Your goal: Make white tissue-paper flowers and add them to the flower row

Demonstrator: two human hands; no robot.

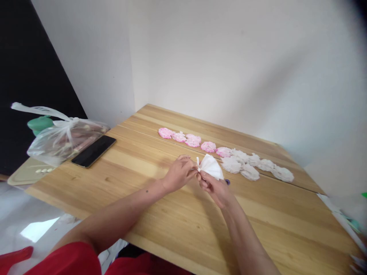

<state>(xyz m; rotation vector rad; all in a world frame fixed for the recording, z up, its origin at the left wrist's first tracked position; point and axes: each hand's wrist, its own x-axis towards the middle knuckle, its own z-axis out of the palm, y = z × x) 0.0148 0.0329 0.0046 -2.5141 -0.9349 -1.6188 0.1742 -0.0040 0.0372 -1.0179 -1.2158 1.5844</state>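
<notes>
Between my hands, above the wooden table, is a white tissue paper fan (pixel 210 166), gathered narrow at its left end and spread wide to the right. My right hand (pixel 214 186) pinches it near the gathered end. At that same end, the fingers of my left hand (pixel 180 172) are closed, next to a short white strip that sticks up; whatever is between those fingertips is too small to make out. Behind my hands lies a row of ruffled paper flowers, the pink ones (pixel 193 140) to the left and the white ones (pixel 250 172) to the right.
A black phone (pixel 94 151) lies near the table's left edge, beside a tied clear plastic bag (pixel 67 139). A small dark purple object (pixel 227 181) sits just right of my right hand. The wooden table (pixel 172 225) meets pale walls at the back.
</notes>
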